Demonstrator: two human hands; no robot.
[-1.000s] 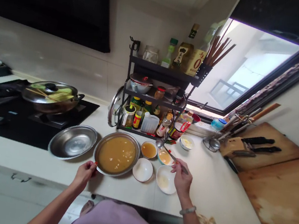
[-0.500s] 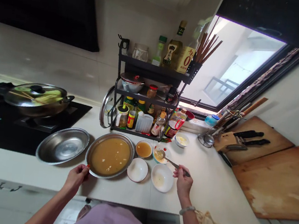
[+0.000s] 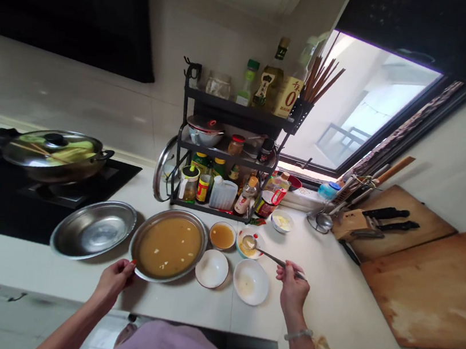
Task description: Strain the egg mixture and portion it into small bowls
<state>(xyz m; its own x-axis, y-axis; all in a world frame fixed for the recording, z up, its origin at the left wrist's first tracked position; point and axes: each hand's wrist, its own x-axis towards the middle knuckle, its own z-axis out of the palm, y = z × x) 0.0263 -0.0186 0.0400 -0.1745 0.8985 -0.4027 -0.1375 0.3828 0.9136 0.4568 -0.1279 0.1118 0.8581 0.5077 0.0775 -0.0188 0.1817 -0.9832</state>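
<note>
My left hand (image 3: 115,279) is closed on the near left rim of a metal basin (image 3: 135,240), which holds a brown liquid (image 3: 171,241) with pale bits floating in it. My right hand (image 3: 293,287) grips a long-handled spoon (image 3: 271,256). The spoon's head sits in a small patterned bowl (image 3: 261,240) with some yellowish food in it. Left of that bowl is a small bowl of brown liquid (image 3: 222,236). Nearer to me are two white bowls: a small one (image 3: 211,268) and a larger one (image 3: 251,281) with a little residue.
An empty metal basin (image 3: 95,230) rests partly over the stove's edge. A lidded pan (image 3: 56,152) stands on the stove. Behind the bowls rises a black rack (image 3: 227,153) of bottles and jars. A knife block (image 3: 350,223) and cutting boards (image 3: 430,283) are at the right.
My right hand has shifted slightly right and toward me with the spoon, whose head stays in the patterned bowl. My left hand stays on the basin rim. The view has shifted a little.
</note>
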